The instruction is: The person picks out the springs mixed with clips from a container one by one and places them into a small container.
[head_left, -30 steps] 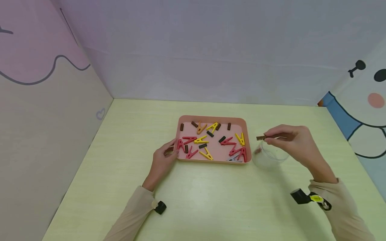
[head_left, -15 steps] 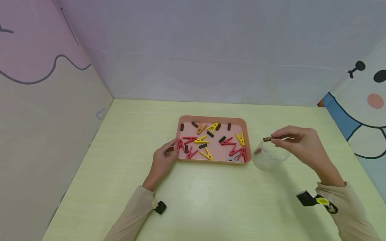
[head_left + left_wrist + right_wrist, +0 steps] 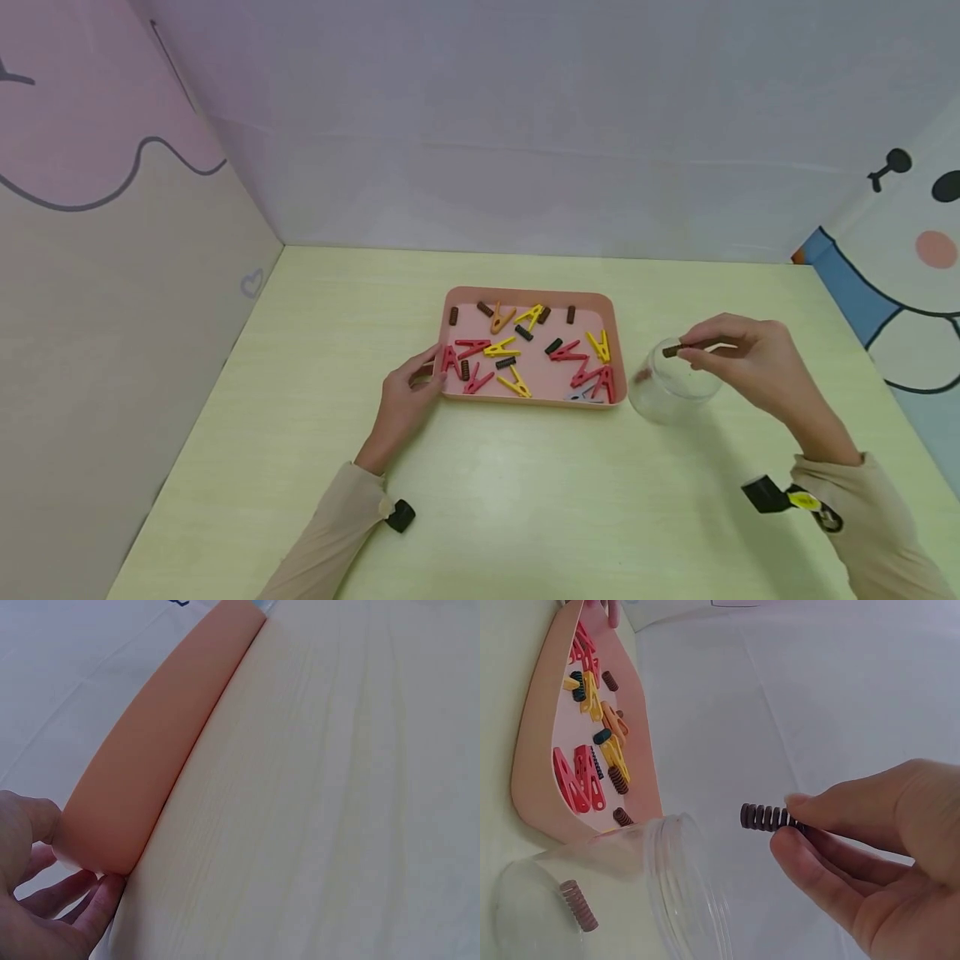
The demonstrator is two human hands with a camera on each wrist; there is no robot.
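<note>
My right hand [image 3: 746, 362] pinches a brown coil spring [image 3: 763, 817] between thumb and fingertips, above the mouth of a clear round jar [image 3: 667, 407]. Another brown spring [image 3: 579, 905] lies inside the jar, seen through its wall. At the left, my left hand [image 3: 407, 402] holds the near-left corner of a pink tray [image 3: 157, 735], thumb against the wall and fingers at its lower edge. The tray contains red clothespins [image 3: 568, 352], yellow clothespins [image 3: 501, 347], an orange clothespin [image 3: 501, 319], a grey one [image 3: 583, 397] and several dark springs [image 3: 523, 332].
The jar stands just right of the tray on the pale wooden table [image 3: 495, 492]. Behind the table hangs a plain light backdrop [image 3: 525, 167], with printed cartoon panels at both sides. Each sleeve carries a small black camera [image 3: 767, 494].
My right hand has shifted slightly right, bringing the spring from the jar's left rim to over its mouth; the spring now tilts a little. The left hand and tray stay put.
</note>
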